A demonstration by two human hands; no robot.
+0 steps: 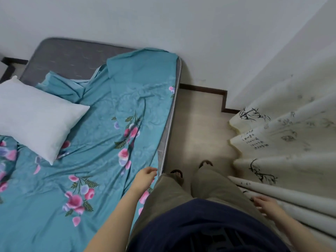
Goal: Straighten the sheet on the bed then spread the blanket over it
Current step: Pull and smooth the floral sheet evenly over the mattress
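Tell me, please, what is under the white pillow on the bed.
The white pillow lies on the rumpled teal floral sheet; pink flowers show at its lower edge. Whatever is directly beneath it is covered.

Rumpled teal sheet on mattress, far corner bare. White pillow on sheet. Left hand, fingers relaxed, above sheet edge.

Plain white walls meet in a stepped corner, edged at the foot by a dark skirting. The floor is pale and wood-grained. On the right a cream curtain, printed with inky bamboo and script, hangs in folds. The bed stands against the far wall. The light is soft and even.
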